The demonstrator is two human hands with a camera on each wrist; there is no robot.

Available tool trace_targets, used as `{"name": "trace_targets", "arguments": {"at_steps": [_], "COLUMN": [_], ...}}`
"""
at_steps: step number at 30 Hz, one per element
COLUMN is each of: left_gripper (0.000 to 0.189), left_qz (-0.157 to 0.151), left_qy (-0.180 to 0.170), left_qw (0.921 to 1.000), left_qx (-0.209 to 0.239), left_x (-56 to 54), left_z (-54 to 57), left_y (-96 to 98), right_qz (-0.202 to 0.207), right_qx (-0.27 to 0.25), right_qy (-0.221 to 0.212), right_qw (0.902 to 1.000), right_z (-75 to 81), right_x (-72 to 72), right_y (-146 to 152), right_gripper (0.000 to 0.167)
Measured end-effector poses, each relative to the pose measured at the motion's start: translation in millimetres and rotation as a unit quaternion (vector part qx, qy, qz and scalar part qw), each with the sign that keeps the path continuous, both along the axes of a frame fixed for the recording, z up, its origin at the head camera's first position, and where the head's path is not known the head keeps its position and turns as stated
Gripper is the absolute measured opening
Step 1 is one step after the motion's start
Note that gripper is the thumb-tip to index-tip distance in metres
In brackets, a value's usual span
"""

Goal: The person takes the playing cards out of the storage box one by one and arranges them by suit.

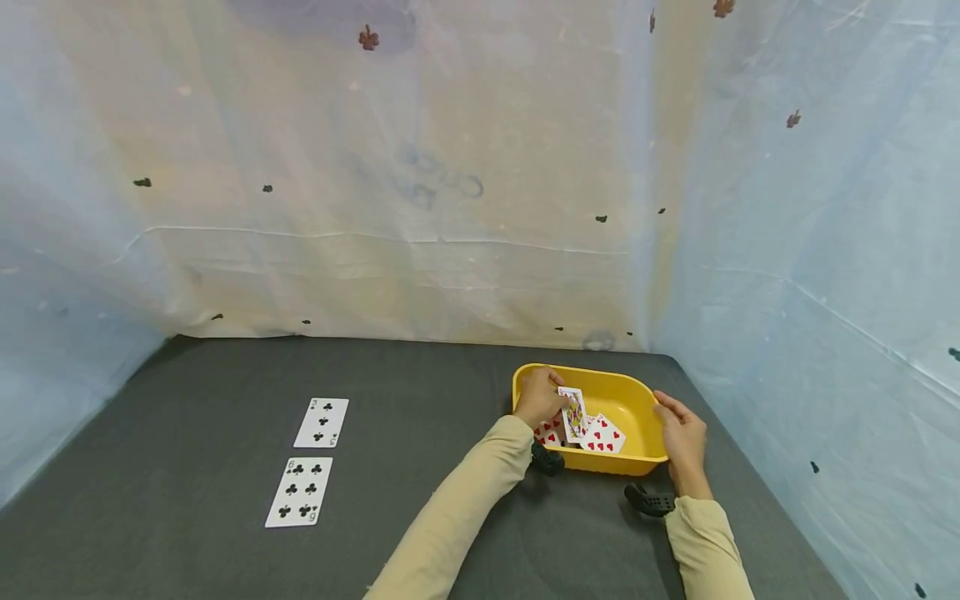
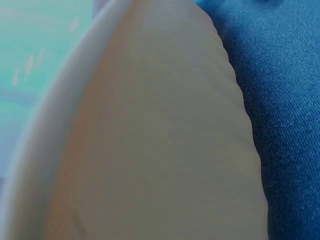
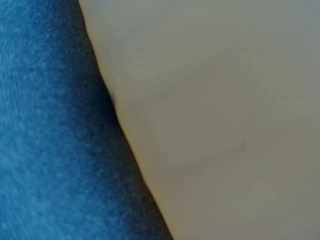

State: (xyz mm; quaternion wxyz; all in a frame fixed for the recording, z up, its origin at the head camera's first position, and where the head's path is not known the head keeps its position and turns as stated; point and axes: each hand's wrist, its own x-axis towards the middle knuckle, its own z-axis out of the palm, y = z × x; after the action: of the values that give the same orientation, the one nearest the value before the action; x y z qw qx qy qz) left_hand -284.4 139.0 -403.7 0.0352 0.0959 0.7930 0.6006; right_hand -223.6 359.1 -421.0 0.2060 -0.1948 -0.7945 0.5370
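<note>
At the right of the head view, a yellow plastic tray [image 1: 634, 433] holds several playing cards with red hearts [image 1: 602, 435]. My left hand [image 1: 542, 398] reaches over its left end and pinches a face card [image 1: 573, 415], which is tilted up above the heart cards. Gripping the right rim of the tray is my right hand [image 1: 683, 437], its fingers at the edge. Both wrist views are filled mostly by pale sleeve cloth, so neither hand's fingers show there.
A three of clubs [image 1: 321, 422] and a six of clubs [image 1: 299, 492] lie face up, one behind the other, on the dark grey table [image 1: 187, 450] at the left. Patterned plastic sheeting [image 1: 450, 167] hangs behind the table and along its sides.
</note>
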Motion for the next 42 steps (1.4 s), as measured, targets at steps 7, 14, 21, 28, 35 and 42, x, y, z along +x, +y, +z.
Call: {"name": "trace_targets", "arguments": {"at_steps": [7,14,21,28,35,42], "left_gripper": [0.029,0.029,0.025,0.025,0.025,0.027], "left_qz": [0.017,0.013,-0.001,-0.031,-0.044,-0.052], "left_qy": [0.015,0.008,0.020,0.008,-0.035,-0.071], "left_qw": [0.9997,0.9991,0.9978,0.9956,0.9894,0.9830], "left_qx": [0.006,0.038,0.063,0.088,0.134,0.162], "left_x": [-2.5,-1.1,-0.2,1.7,-1.0,-1.7], "left_z": [-0.2,2.8,6.8,15.8,20.2,23.4], "left_y": [-3.1,-7.4,-15.4,-27.9,-39.9,-59.3], "right_qz": [0.001,-0.004,-0.005,-0.010,-0.014,-0.013], "right_qx": [-0.006,-0.008,-0.003,0.002,0.002,-0.005], "right_qy": [0.002,0.004,0.003,0.000,-0.011,-0.011], "right_qw": [1.0000,1.0000,1.0000,0.9999,0.9998,0.9998], "right_z": [-2.6,-4.2,-3.1,-0.9,-0.8,-0.7], "right_x": [-0.7,-2.3,-1.3,-0.7,-1.3,-2.4], "right_y": [0.0,0.5,0.2,0.0,-0.1,-0.4], "right_gripper": [0.037,0.037,0.038,0.038,0.038,0.038]}}
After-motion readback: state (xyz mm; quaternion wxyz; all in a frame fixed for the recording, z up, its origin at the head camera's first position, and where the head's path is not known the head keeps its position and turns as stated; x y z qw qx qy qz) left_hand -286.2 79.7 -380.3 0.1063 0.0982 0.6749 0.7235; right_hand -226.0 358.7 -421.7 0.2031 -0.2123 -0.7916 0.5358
